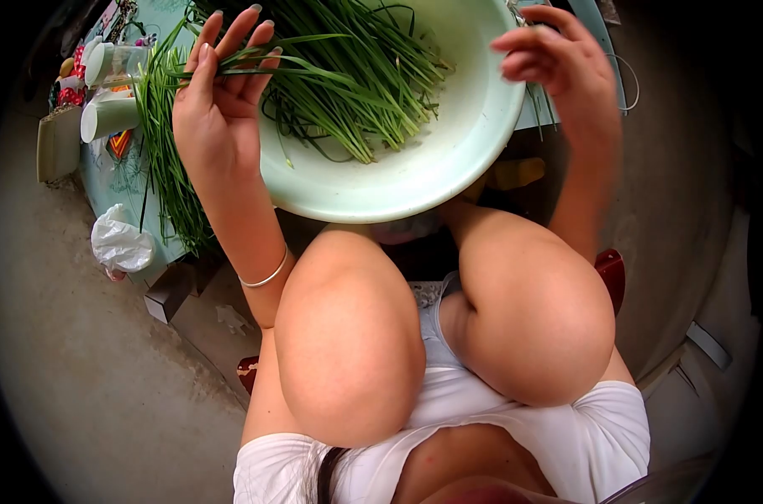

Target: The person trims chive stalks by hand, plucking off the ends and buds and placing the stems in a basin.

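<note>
My left hand (226,97) is raised at the left rim of a pale green basin (390,197). A few long green garlic chive blades (293,63) are pinched between its thumb and fingers. Inside the basin lies a thick bunch of garlic chives (356,92), cut ends toward me. My right hand (558,59) hovers by the basin's right rim, slightly blurred, fingers loosely curled and apart, with nothing visible in them. More garlic chives (167,143) lie heaped on the table left of the basin, partly behind my left hand.
The light blue table (159,239) holds two white cups (108,116) and a crumpled white plastic bag (123,241) near its left edge. A beige box-like object (60,144) is at that edge. My bent knees (352,336) are close below the basin.
</note>
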`<state>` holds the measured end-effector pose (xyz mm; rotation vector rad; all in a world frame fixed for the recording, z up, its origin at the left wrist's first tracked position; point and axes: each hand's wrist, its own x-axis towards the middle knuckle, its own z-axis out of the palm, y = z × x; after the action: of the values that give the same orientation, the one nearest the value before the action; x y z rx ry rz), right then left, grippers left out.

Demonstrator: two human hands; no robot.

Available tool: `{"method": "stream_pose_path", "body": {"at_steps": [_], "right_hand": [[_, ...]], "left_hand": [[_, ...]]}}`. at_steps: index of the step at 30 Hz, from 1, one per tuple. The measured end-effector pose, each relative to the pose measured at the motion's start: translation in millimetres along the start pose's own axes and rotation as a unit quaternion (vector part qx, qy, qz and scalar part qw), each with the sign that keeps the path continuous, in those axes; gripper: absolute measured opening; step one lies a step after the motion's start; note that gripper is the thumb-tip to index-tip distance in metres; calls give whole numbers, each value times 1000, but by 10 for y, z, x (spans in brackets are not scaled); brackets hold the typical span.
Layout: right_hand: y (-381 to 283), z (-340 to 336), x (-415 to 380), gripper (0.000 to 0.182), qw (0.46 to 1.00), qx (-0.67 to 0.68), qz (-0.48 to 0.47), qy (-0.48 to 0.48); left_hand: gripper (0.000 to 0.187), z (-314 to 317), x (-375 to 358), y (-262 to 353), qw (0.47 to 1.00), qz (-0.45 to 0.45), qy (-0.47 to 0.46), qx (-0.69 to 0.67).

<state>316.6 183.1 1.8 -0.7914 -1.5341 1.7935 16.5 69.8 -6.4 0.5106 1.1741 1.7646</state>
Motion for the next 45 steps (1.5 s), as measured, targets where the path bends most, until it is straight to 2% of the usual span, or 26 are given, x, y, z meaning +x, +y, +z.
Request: {"method": "stream_pose_path", "body": {"at_steps": [3, 5, 7, 9, 10, 12, 14, 16, 18, 20, 21, 24, 26, 28, 29, 33, 38, 39, 42, 44, 45], "right_hand": [[-7, -216, -51, 30, 980, -164, -42, 106], [44, -309, -56, 30, 942, -297, -61, 146], [91, -344, -76, 31, 886, -422, -94, 165], [32, -232, -48, 32, 862, -458, -144, 165], [10, -157, -32, 32, 878, -430, -162, 135], [-17, 137, 38, 34, 927, -338, -159, 7], [57, 439, 78, 36, 944, -283, -120, -117], [188, 639, 84, 36, 947, -258, -72, -177], [242, 715, 111, 34, 952, -240, -80, -174], [264, 715, 130, 30, 975, -71, 17, -211], [263, 699, 125, 30, 975, -71, 17, -211], [216, 597, 96, 26, 958, 59, 166, -227], [155, 574, 66, 26, 954, 64, 198, -214], [130, 563, 52, 26, 943, 108, 244, -201], [124, 566, 52, 26, 942, 109, 244, -202], [128, 573, 49, 27, 945, 91, 228, -217], [215, 540, 43, 23, 947, 69, 221, -224], [237, 537, 44, 19, 953, 66, 192, -224], [181, 561, 25, 14, 966, 56, 150, -205], [159, 542, 31, 14, 971, 49, 133, -190], [182, 483, 34, 15, 977, 56, 83, -186]], "left_hand": [[36, 38, -41, 4, 998, -17, -44, -42], [36, -30, -5, -8, 953, -60, -164, -249], [37, -4, -39, -20, 967, -41, -149, -201], [39, -19, -52, -11, 980, -21, -131, -149], [39, -49, -23, -24, 973, -18, -155, -169], [39, -77, -2, -32, 966, -17, -180, -186], [39, -62, 15, -42, 961, -29, -179, -209], [39, -48, 6, -34, 962, -25, -180, -206], [39, -64, -13, -17, 964, -22, -175, -201], [39, -78, -24, -10, 962, -26, -176, -208], [39, -102, -14, -10, 962, -26, -175, -208], [38, -161, 24, -18, 968, -13, -156, -198], [37, -152, 31, 12, 989, 16, -80, -120], [37, -93, 2, 43, 995, 23, -44, -89], [36, -69, -10, 52, 998, 30, -10, -58], [36, -121, 6, 51, 997, 25, -22, -65], [38, 16, -33, 96, 998, 51, 15, 36], [38, 6, -24, 111, 998, 51, 14, 36], [39, 2, 0, 224, 997, 42, -36, 47], [41, 43, 9, 365, 986, 55, -148, 59], [40, -7, 133, 437, 977, 68, -203, -18]]}}
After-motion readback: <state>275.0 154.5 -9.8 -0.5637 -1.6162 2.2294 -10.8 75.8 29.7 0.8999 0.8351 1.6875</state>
